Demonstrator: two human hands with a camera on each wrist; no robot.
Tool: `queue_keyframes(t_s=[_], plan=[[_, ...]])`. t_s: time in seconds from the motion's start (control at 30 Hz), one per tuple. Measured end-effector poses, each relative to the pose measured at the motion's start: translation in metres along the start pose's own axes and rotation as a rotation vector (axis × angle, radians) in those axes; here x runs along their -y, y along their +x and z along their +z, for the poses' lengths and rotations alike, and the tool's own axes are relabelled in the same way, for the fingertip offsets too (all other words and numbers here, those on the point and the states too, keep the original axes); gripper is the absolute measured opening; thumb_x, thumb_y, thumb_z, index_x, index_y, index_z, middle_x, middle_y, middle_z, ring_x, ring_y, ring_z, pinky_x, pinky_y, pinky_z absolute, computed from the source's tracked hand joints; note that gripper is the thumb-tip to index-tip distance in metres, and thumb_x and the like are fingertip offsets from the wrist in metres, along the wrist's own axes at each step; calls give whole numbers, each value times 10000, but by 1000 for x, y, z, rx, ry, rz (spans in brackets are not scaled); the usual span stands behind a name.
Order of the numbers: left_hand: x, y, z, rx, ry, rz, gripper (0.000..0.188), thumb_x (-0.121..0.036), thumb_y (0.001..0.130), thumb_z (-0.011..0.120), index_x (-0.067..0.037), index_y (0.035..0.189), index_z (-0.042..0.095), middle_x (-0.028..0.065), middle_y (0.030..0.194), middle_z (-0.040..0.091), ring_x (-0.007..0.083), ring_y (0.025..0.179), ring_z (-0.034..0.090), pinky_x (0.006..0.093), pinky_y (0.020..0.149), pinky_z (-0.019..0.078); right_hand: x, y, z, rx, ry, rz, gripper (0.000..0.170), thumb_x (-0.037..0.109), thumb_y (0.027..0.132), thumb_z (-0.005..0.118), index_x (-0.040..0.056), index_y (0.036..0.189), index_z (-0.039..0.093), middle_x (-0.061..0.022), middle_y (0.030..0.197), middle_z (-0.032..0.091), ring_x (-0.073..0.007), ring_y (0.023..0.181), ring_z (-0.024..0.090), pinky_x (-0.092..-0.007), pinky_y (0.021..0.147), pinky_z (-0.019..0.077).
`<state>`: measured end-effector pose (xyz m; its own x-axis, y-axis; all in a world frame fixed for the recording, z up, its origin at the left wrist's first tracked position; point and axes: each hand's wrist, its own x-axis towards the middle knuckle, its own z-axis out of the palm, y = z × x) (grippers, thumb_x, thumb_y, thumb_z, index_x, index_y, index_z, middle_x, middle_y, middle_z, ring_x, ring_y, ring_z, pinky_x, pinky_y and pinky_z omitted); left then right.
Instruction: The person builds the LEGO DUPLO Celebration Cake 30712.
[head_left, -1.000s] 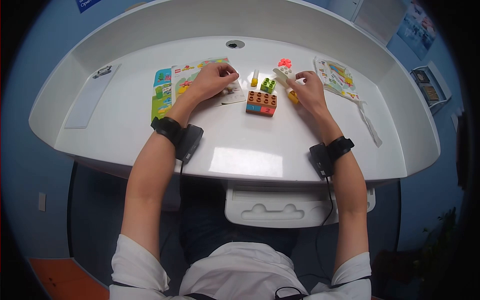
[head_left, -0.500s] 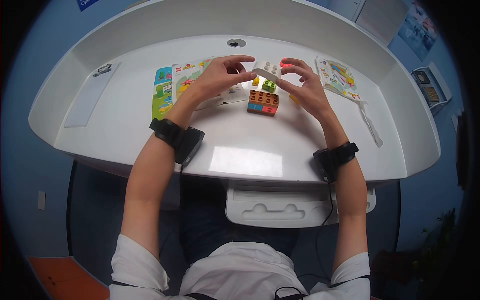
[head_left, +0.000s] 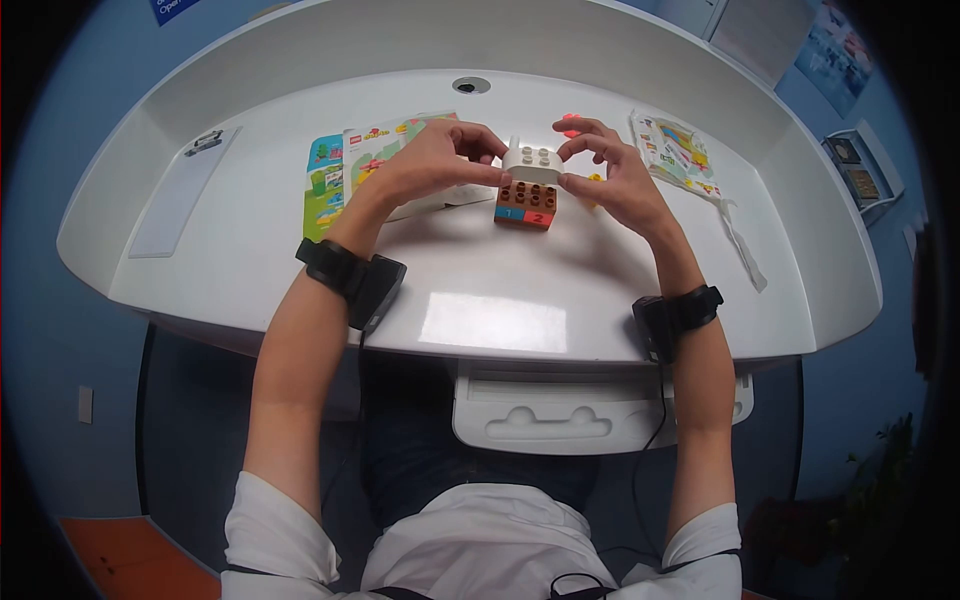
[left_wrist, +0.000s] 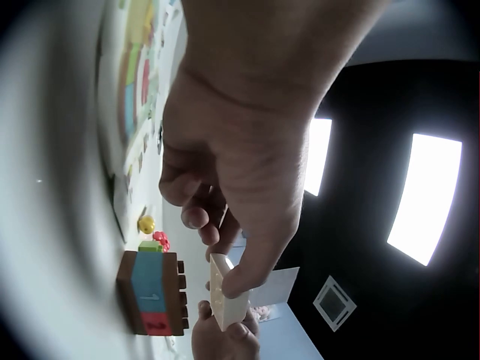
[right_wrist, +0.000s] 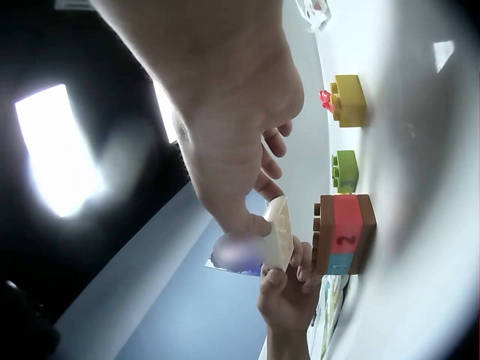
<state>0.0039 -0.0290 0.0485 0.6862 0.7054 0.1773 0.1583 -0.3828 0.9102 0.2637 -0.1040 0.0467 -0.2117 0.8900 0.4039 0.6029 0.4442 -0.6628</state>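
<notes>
Seeing, closest in, a pale drawer tray (head_left: 530, 425) jutting out beneath the front edge of the white bench (head_left: 500, 270). Wearing a black camera band (head_left: 340, 265) on each wrist. Finding next a brown brick stack (head_left: 523, 212), standing on the bench and showing its numbers 1 and 2 on the near side. Pinching the white brick (head_left: 535, 164) from both ends, thumb against fingers in left hand (head_left: 430, 160) and right hand (head_left: 620, 185) alike, and holding it just above that stack, with a gap showing in both wrist views. Blocking the head view of the green brick (right_wrist: 346, 171), finding it behind the stack only from the wrists. Noticing a yellow brick (right_wrist: 349, 101) partly behind the right hand, and a red flower piece (right_wrist: 325, 100) farther back. Passing booklets (head_left: 370, 150), partly covered by the left hand, and a crinkled plastic packet (head_left: 680, 160) on the right. Reaching, farthest, a clipboard (head_left: 185, 195) at far left, a round cable hole (head_left: 471, 86) at the back and a wall rack (head_left: 863, 170) beyond.
</notes>
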Motion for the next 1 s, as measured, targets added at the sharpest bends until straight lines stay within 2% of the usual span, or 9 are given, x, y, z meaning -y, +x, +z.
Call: queue_keyframes(t_s=[0.13,0.27,0.37,0.67,0.77,0.83,0.87,0.93,1.0], plan=[[3,1,0,56,91,-3,436,-285,722,843,-3,1034,728,-21,797,598,74,749,544,223,687,436,5,-3,1,66,-77,37,279,289,737,751,100,930,683,-57,1371,540,-282,1349,393,-438,1033,394],[7,1,2,72,127,-39,447,-267,710,824,5,1051,725,-15,810,595,72,758,536,223,689,432,3,-5,2,100,-76,52,275,284,733,754,96,917,674,-61,1359,545,-287,1347,391,-430,1043,402],[7,0,3,72,121,-89,463,-269,704,819,9,1061,723,-12,813,593,72,754,532,220,691,431,2,-5,3,129,-102,30,290,294,733,753,91,918,663,-66,1345,553,-284,1328,408,-408,1041,406],[8,0,4,88,115,-70,428,-262,715,815,6,1035,718,-18,800,581,71,734,521,226,673,424,5,-5,4,181,-34,82,326,280,726,769,76,946,644,-74,1279,589,-265,1244,471,-394,1012,419],[11,2,3,100,128,-48,411,-260,717,819,2,1017,715,-21,799,578,68,734,519,222,668,424,7,-4,3,184,2,84,364,281,718,771,62,988,662,-78,1221,616,-237,1168,517,-361,962,432],[12,2,4,100,121,-57,409,-258,716,821,-1,1015,711,-24,797,575,66,735,520,222,665,426,11,-5,2,198,-17,121,413,283,708,765,46,1035,676,-70,1136,641,-200,1026,552,-328,864,443],[11,1,4,100,113,-65,407,-256,716,823,-3,1013,708,-26,796,572,65,736,520,221,662,427,10,-5,2,198,-16,120,413,283,708,765,46,1035,676,-70,1136,641,-200,1026,552,-328,864,443],[12,1,4,106,90,-67,403,-252,719,823,-5,1014,704,-28,796,570,64,736,520,220,662,428,7,-5,4,176,-23,116,461,294,697,758,35,1070,681,-61,1061,652,-180,893,544,-309,771,437],[13,2,3,111,65,-68,400,-249,721,823,-6,1015,701,-29,797,568,62,735,520,219,661,430,3,-4,5,178,-27,110,472,301,695,754,34,1077,680,-65,1049,652,-180,866,536,-308,752,435]])
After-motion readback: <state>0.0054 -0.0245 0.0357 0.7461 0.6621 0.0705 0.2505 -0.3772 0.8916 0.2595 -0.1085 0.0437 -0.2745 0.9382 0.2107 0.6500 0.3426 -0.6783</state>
